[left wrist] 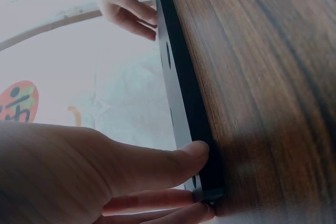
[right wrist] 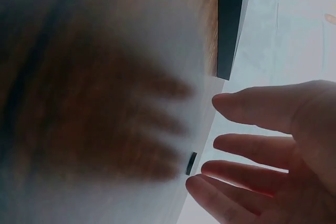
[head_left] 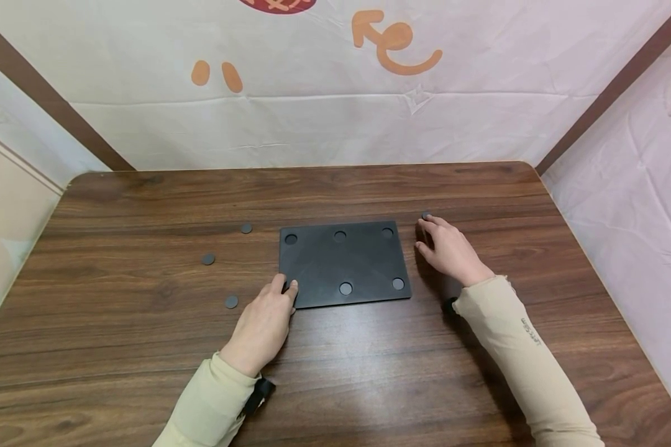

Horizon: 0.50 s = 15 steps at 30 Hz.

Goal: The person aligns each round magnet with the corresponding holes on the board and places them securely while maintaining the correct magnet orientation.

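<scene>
Three discs (head_left: 208, 259) lie leftmost on the tabletop (head_left: 117, 347); next, my left grip (head_left: 261, 326) pinches the board (head_left: 341, 261) at its near-left corner, probably steadying it. My right grip (head_left: 449, 248), fingers apart and empty, reaches the right-hand disc (head_left: 425, 215); I judge this a pickup, calling for thumb and finger to close.
</scene>
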Tool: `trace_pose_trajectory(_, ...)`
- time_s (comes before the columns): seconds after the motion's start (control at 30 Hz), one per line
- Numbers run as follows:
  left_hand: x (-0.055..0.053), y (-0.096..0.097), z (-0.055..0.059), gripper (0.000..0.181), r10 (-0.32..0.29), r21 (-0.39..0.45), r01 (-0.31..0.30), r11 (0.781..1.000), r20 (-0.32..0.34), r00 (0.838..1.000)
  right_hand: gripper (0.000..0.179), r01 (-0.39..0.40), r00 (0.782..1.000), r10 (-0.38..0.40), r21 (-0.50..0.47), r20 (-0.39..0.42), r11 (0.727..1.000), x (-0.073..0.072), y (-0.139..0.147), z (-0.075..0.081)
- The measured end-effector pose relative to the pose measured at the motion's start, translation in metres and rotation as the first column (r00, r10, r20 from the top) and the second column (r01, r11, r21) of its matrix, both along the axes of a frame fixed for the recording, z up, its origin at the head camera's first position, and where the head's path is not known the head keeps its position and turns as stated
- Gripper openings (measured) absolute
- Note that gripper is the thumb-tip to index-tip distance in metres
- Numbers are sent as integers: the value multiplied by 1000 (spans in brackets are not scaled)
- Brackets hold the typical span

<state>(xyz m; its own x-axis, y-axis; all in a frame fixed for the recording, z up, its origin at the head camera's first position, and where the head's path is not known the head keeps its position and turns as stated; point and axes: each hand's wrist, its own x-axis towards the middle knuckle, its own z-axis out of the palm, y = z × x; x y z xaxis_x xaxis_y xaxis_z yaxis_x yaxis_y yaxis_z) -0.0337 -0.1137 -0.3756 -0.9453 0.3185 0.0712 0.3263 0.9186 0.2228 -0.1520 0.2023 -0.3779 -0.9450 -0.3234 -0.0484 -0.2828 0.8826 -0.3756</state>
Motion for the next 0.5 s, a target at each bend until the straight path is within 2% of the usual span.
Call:
trace_pose_trajectory(0.3,0,0,0,38,3,0,-3,1000,5,1000,53,-12,999,11,42,44,999,-6,0,-1)
trace_pose_trajectory(0.5,0,0,-1,38,2,0,-2,1000,1,1000,52,-21,999,19,41,42,999,-10,0,-3)
